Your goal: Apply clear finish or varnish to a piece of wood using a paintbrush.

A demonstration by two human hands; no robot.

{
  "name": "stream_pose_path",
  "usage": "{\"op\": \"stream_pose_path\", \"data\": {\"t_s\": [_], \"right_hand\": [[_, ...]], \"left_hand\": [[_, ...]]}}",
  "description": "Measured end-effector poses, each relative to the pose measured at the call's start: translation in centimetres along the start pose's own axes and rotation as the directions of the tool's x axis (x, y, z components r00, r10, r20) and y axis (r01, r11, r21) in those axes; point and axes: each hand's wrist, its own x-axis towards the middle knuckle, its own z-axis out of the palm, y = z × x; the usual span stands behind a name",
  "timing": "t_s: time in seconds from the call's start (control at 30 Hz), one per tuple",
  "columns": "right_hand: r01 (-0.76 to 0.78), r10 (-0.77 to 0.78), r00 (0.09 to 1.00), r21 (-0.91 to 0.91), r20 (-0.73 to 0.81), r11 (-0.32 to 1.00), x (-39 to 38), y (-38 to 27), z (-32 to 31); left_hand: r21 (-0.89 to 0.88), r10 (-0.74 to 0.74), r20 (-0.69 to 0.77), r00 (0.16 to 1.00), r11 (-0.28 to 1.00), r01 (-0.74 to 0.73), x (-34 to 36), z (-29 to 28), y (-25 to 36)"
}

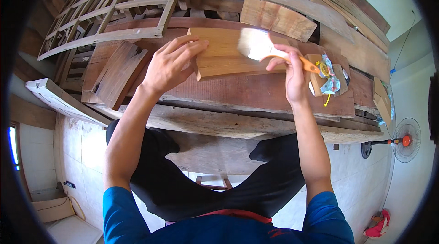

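A light brown wooden board (217,61) lies at a slant across the dark reddish planks in front of me. My left hand (176,61) grips its left end, with the fingers over the top edge and the thumb hidden. In my right hand (294,67) is a wide paintbrush (254,45) with an orange handle and pale bristles. The bristles are over the right part of the board; glare hides whether they touch it. To the right of my right hand, a yellow tape roll (323,70) sits beside a crumpled blue-green wrapper (330,84).
Loose wooden pieces (121,74) lie left of the board, and a plank (277,18) lies behind it. A slatted wooden frame (105,19) leans at the far left. Below the thick front beam (228,122) are my legs. A fan (406,140) stands at the right.
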Motion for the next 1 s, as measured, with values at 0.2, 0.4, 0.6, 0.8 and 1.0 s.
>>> {"op": "stream_pose_path", "data": {"t_s": [0.2, 0.4, 0.6, 0.8, 1.0], "right_hand": [[-0.393, 0.322, 0.916, 0.374, 0.24, 0.84, -0.7, 0.0, 1.6], [-0.415, 0.321, 0.895, 0.313, 0.309, 0.855, -0.5, -0.1, 3.4], [-0.442, 0.392, 0.895, 0.3, 0.212, 0.846, -0.8, -0.6, 4.9], [-0.479, 0.338, 0.826, 0.245, 0.452, 0.843, -0.6, -0.3, 3.0], [-0.46, 0.275, 0.801, 0.253, 0.532, 0.851, -0.6, -1.1, 3.3]], "left_hand": [[0.038, -0.121, -0.099, 0.988, 0.991, 0.125, 0.0, 0.4, 0.5], [-0.152, -0.474, 0.169, 0.864, 0.854, 0.498, -2.0, 1.5, 0.0], [-0.24, -0.425, 0.195, 0.884, 0.854, 0.463, -1.7, 1.7, 0.5], [-0.217, -0.369, 0.24, 0.898, 0.881, 0.42, -1.5, 1.2, 0.8], [-0.096, -0.34, 0.219, 0.914, 0.925, 0.367, -1.6, 1.3, 0.5]]}}
